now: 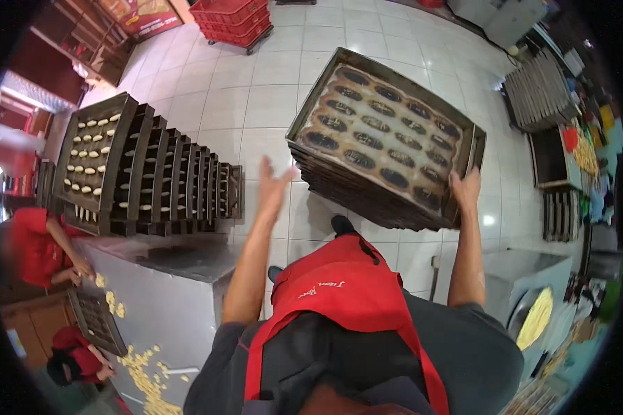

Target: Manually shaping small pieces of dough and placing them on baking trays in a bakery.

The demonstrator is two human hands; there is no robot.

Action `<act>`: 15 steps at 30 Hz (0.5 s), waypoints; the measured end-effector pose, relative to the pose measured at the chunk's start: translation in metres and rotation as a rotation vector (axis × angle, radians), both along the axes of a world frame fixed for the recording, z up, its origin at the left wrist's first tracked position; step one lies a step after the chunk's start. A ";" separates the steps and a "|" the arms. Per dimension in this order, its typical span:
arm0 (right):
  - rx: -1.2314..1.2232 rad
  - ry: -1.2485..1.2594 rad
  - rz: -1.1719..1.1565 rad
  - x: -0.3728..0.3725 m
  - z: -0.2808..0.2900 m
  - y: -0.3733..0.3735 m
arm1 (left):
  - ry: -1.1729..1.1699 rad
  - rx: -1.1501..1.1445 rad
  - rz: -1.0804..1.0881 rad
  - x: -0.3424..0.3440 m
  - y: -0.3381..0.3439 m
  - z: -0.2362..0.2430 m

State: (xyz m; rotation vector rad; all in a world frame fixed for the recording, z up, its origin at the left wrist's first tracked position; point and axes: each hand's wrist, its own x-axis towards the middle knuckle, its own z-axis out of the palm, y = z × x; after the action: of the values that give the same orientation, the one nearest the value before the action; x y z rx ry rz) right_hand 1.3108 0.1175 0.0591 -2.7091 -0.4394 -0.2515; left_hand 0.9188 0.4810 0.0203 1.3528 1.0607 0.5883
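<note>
A stack of dark metal baking trays stands in front of me, slightly right. The top baking tray (367, 142) has a pale, worn bottom with rows of dark oval marks. My right hand (466, 188) is closed on this tray's right rim; its fingertips are partly hidden by the edge. My left hand (275, 188) is raised off the stack's left side, fingers spread, with nothing in it. Left of that hand stands a tall stack of trays with dough; small pale oval dough pieces (88, 153) lie in rows on its top tray (111, 117).
Two people in red work at a metal table (166, 297) on the left, with dough pieces (142, 366) scattered over it. Red crates (232, 21) on wheels stand far off. At right are another tray stack (540, 90) and a bowl of yellow dough (535, 318).
</note>
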 end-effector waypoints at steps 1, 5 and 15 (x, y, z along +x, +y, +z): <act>0.078 0.324 -0.006 -0.001 0.012 0.013 | 0.066 -0.146 0.032 0.038 -0.011 -0.004; 0.775 0.752 0.059 0.019 -0.024 -0.021 | 0.271 0.011 0.179 0.134 -0.035 -0.018; 1.419 1.359 0.149 0.026 -0.015 -0.003 | -0.484 0.620 0.187 0.134 -0.114 0.241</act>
State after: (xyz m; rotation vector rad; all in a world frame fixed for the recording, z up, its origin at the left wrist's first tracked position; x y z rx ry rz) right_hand 1.3369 0.1143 0.0444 -0.9931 0.0363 0.9144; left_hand 1.0530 0.3666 0.2610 1.5248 0.6229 1.3889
